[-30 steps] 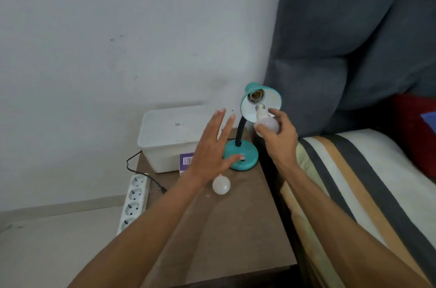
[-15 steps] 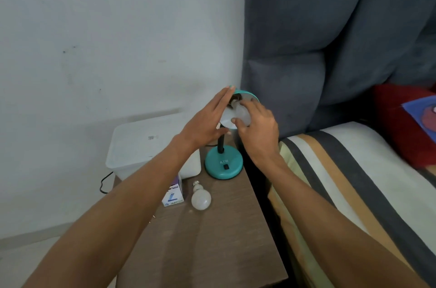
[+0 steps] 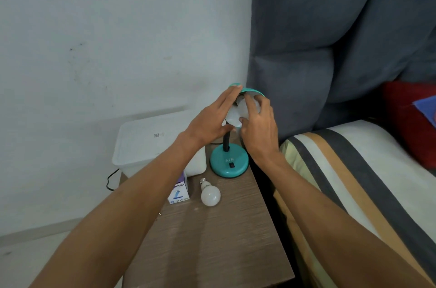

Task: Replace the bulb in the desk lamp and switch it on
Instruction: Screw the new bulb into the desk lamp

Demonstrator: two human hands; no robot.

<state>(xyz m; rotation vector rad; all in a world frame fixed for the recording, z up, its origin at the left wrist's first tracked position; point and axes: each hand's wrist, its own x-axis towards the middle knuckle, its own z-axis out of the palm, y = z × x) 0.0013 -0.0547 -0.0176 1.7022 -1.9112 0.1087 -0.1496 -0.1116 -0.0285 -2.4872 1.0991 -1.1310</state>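
A teal desk lamp stands at the back of the brown bedside table, its round base carrying a small black switch. My left hand lies flat against the left side of the teal shade, fingers stretched. My right hand grips a white bulb inside the shade; the socket is hidden behind my fingers. A second white bulb lies loose on the table in front of the base, next to a small purple and white bulb box.
A white lidded plastic box sits at the table's back left, with a black cable hanging behind it. A bed with a striped cover and a grey padded headboard borders the table on the right.
My right hand has carried the bulb up into the shade. My left hand rose from above the table to the shade's side. The view has shifted closer.
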